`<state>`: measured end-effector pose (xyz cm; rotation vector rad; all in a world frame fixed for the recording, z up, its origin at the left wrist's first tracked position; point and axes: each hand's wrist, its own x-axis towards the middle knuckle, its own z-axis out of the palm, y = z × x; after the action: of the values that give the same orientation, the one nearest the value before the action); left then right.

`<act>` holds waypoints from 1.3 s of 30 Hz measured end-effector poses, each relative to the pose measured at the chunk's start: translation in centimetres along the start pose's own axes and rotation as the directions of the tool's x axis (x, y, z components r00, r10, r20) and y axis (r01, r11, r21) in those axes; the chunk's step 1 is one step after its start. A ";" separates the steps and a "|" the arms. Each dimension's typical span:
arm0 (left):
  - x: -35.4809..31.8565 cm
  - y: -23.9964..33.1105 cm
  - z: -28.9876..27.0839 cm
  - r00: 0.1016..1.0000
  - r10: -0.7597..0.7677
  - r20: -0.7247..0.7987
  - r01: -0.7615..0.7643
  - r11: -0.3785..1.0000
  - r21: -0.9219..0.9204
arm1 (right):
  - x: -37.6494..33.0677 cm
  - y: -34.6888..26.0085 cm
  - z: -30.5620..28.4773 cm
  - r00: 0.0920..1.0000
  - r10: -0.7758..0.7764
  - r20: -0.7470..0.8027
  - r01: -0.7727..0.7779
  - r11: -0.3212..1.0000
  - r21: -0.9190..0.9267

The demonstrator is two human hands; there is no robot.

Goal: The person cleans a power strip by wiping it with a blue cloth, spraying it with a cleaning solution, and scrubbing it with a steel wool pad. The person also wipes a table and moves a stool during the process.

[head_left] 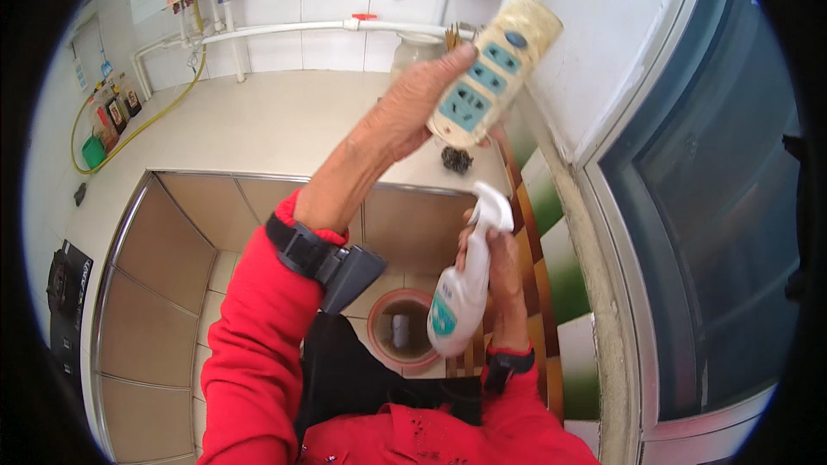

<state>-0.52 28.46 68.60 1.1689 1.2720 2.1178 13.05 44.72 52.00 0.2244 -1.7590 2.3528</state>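
Note:
My left hand (415, 102) is closed around a cream power strip (489, 76) with blue-green sockets and a dark blue button, tilted up over the counter's right end. The thumb lies along its edge; the other fingers are hidden behind it. Lower down, my right hand (500, 263) grips a white spray bottle (461, 297) by its neck, just under the white trigger head. The bottle carries a green and white label. A dark scouring ball (457, 160) rests on the counter below the power strip.
A light counter (284, 129) bends round to the left, with sauce bottles (112, 108) and a green cup (93, 152) in its corner. Below me a pinkish basin (376, 336) of murky water stands on the tiled floor. Window frame (620, 241) at right.

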 end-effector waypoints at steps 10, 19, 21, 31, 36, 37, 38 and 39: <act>-2.2 2.1 -3.3 0.981 0.033 -0.189 -0.016 0.996 0.092 | 6.1 5.5 -5.2 0.929 -0.299 -0.219 0.241 0.936 -0.256; -2.1 1.0 -5.8 0.997 -0.045 -0.063 0.034 0.986 -0.163 | 18.5 2.1 -2.7 0.876 -0.428 -0.224 0.382 0.897 -0.222; -2.1 0.7 -6.0 0.995 -0.062 -0.083 0.045 0.979 -0.197 | 21.8 2.8 -2.3 0.841 -0.501 -0.203 0.476 0.864 -0.162; -2.2 -0.8 -6.6 0.993 -0.069 -0.092 0.029 0.924 -0.380 | 29.8 5.7 0.0 0.808 -0.576 -0.125 0.517 0.795 -0.318; -2.7 -0.4 -6.1 0.997 -0.051 -0.051 0.026 0.914 -0.405 | 29.2 5.6 -0.1 0.839 -0.534 -0.105 0.470 0.808 -0.356; -2.9 -0.3 -5.9 0.997 -0.048 -0.052 0.023 0.914 -0.405 | 28.9 5.8 -0.3 0.845 -0.524 -0.109 0.451 0.807 -0.381; -3.0 -0.2 -5.7 0.998 -0.043 -0.052 0.019 0.916 -0.400 | 28.7 5.9 -0.5 0.850 -0.514 -0.114 0.432 0.805 -0.407; -3.2 -0.2 -5.4 0.997 -0.050 -0.052 0.024 0.909 -0.416 | 28.6 6.1 -0.7 0.828 -0.547 -0.122 0.433 0.762 -0.482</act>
<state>-3.21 23.52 65.77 0.8927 0.7965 2.2618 -16.22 45.56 52.88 0.2611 -1.7681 1.4987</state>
